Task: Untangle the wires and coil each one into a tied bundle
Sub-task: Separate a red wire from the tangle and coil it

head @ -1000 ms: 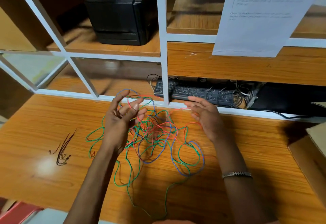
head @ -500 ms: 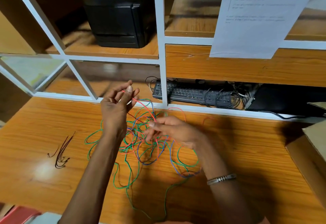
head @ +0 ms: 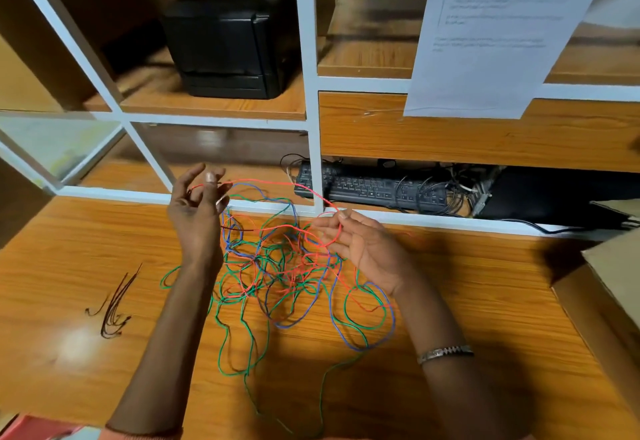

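A tangle of thin red, green and blue wires (head: 277,266) lies on the wooden table (head: 86,266) between my hands. My left hand (head: 197,211) is raised above the tangle's left side and pinches one end of the red wire (head: 277,183) between thumb and fingers. From there the red wire stretches rightward in the air to my right hand (head: 367,249), which pinches it at the fingertips with the palm turned up. A loop of red wire hangs below those fingertips. Green and blue loops trail toward the table's near edge.
A small bunch of dark ties (head: 114,304) lies on the table to the left. A white shelf frame (head: 311,93) stands behind, holding a black keyboard (head: 374,190) and a black box (head: 232,41). A sheet of paper (head: 495,30) hangs at upper right. A cardboard box (head: 609,283) sits at right.
My right hand has slid rightward along the red wire, away from my left hand, drawing a length of it taut above the tangle. A second ago both hands were open over the pile.
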{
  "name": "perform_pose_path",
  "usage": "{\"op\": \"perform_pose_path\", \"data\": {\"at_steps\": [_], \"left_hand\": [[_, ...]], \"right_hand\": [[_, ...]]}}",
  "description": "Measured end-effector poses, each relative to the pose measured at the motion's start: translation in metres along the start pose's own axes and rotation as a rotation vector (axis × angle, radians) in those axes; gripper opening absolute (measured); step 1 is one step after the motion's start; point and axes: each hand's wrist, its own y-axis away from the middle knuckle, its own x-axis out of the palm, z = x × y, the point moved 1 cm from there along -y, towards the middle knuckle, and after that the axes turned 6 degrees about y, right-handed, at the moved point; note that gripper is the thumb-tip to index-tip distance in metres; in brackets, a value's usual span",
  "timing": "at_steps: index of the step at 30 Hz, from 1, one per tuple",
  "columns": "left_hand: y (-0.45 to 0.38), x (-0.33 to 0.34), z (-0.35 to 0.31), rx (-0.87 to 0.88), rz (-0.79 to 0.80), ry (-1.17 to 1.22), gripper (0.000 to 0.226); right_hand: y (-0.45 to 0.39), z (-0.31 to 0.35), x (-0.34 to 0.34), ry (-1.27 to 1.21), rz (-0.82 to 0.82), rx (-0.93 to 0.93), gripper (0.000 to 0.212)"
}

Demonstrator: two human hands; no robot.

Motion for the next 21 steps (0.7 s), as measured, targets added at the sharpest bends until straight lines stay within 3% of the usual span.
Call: {"op": "perform_pose_path", "data": {"at_steps": [3,6,9,14,16,18,21], "left_hand": [[0.007,0.007,0.004,-0.128,0.126,-0.078,0.045],[0.018,0.015,0.020,-0.324,0.308,-0.216,0.075],[0.033,0.018,0.043,-0.412,0.405,-0.333,0.093],[0.049,0.022,0.067,-0.384,0.433,-0.356,0.072],[0.057,0.027,0.071,-0.375,0.466,-0.365,0.057],[0.069,0.035,0.077,-0.380,0.514,-0.364,0.041],[0.089,0.053,0.091,-0.462,0.599,-0.337,0.025]], "right_hand": [[-0.006,-0.016,0.003,0.064,0.018,0.057,0.019],[-0.013,-0.033,-0.003,0.380,0.021,0.167,0.026],[-0.016,-0.034,-0.023,0.668,-0.219,0.234,0.029],[-0.021,-0.025,-0.111,0.955,-0.844,0.079,0.020],[-0.019,-0.021,-0.147,1.090,-1.019,0.061,0.016],[-0.019,-0.025,-0.180,1.272,-1.036,0.111,0.025],[-0.020,-0.040,-0.211,1.524,-0.851,0.324,0.036]]}}
